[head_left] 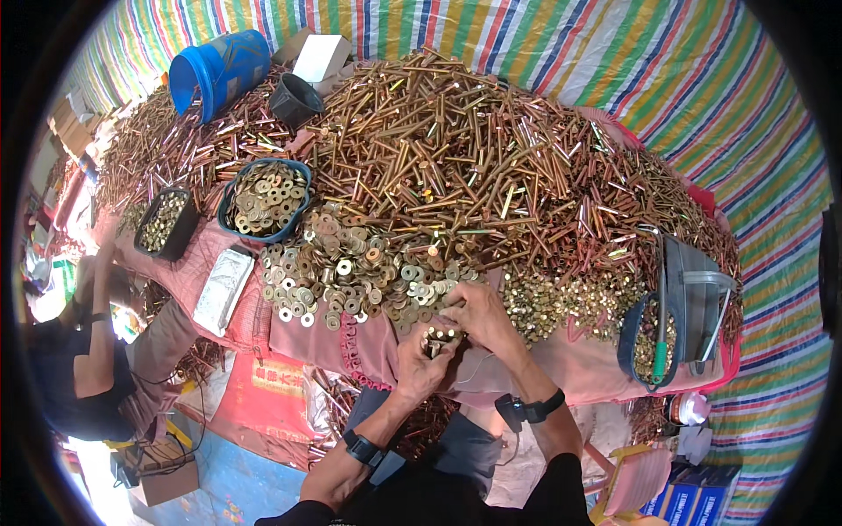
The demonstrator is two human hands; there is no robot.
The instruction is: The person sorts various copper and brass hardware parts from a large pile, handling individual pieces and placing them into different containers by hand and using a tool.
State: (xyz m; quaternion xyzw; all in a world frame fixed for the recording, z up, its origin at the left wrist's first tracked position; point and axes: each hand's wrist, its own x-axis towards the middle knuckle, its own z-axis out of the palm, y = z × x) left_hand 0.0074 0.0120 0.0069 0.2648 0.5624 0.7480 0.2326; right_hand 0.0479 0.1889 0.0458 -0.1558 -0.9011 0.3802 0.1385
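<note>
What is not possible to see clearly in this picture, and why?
In the head view:
Count of metal pieces in the left hand: small, overlapping.
What the right hand may hold: hidden by its fingers.
Bottom of the blue basin: covered by washers.
Co-worker: partly cut off by the dark lens edge.

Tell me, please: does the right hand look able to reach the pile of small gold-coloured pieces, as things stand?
Probably yes: the right hand is just beside the pile of small gold-coloured pieces, and nothing visible stands between them.
</note>
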